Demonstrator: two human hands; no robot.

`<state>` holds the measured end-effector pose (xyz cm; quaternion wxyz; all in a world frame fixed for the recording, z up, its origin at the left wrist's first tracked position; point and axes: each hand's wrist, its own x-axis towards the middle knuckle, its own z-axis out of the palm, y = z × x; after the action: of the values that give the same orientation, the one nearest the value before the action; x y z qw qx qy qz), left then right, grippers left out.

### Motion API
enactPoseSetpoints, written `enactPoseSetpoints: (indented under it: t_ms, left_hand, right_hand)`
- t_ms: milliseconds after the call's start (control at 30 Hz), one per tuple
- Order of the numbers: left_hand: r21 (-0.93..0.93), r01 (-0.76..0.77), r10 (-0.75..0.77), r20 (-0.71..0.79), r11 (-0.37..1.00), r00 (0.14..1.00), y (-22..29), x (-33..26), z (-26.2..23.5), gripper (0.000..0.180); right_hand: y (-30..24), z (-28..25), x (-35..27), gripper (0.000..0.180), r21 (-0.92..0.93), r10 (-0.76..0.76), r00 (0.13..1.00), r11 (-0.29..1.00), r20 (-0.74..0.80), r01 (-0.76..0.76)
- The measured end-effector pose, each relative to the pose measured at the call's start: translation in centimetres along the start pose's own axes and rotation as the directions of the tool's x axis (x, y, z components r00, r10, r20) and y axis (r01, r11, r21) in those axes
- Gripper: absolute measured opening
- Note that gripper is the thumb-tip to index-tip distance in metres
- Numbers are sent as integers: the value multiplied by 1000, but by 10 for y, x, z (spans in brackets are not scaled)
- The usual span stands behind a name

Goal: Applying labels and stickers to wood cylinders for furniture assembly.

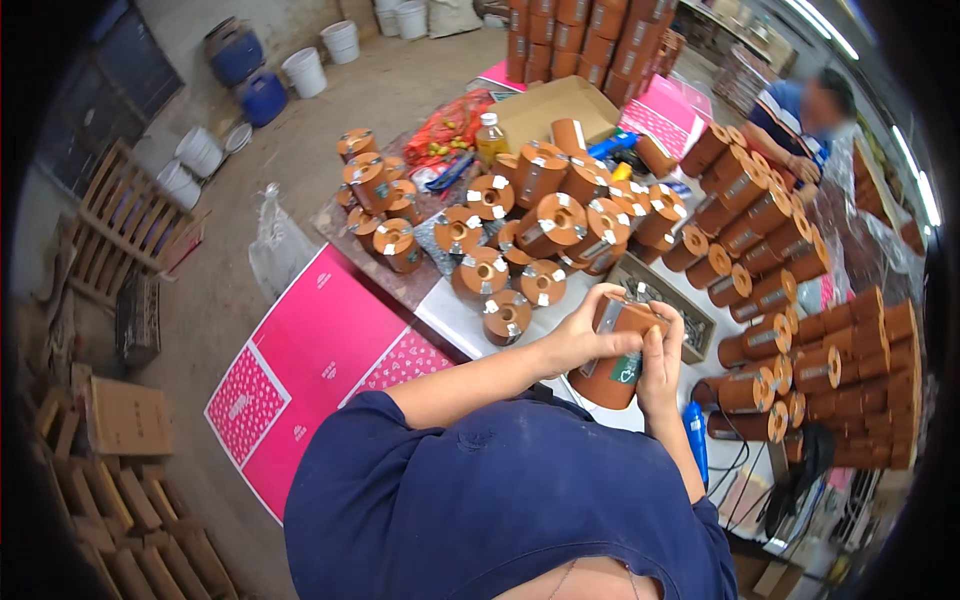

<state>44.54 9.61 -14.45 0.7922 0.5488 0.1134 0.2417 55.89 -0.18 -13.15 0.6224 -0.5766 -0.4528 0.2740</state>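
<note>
Close in front of my body I hold a reddish-brown wooden cylinder (pixel 604 388) with a green label and a strip of silvery metal on its side. My left hand (pixel 590 335) is closed round its left and upper part. On the other side my right hand (pixel 660 362) grips it, with the thumb across the front near the left thumb. Just beyond the hands is a shallow box (pixel 702 338) of small metal parts, partly hidden by my fingers. Similar cylinders (pixel 507 317) with round holes in their ends and metal clips crowd the table to the left of it.
A blue tool (pixel 696 440) with a cable lies right of my forearm. Stacked cylinders (pixel 765 337) line the right side. Pink printed sheeting (pixel 330 330) hangs at the left. Farther off are a bottle (pixel 491 140), a red net bag (pixel 448 128) and another person (pixel 790 115).
</note>
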Motion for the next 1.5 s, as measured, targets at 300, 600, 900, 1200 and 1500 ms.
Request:
enactPoseSetpoints:
  t_ms: [300, 600, 900, 1200, 1500]
  left_hand:
    - [565, 6, 106, -165, 825, 981, 49, -43, -50, 93]
    - [636, 100, 489, -676, 766, 551, 70, -102, -186, 81]
    - [674, 199, 639, -738, 711, 215, 68, -115, -297, 70]
    - [653, 167, 624, -756, 739, 195, 68, -122, -292, 78]
    - [617, 261, 624, -779, 743, 65, 50, -227, -284, 75]
  right_hand:
    - [1, 34, 25, 45, -42, -79, 929, 994, 361, 101]
    - [22, 38, 23, 43, -133, 123, 953, 987, 277, -89]
    - [13, 64, 72, 32, -329, -29, 905, 927, 424, 183]
    - [-4, 238, 237, 20, -226, -265, 536, 696, 801, 682]
    - [50, 425, 308, 77, -665, 348, 567, 399, 747, 632]
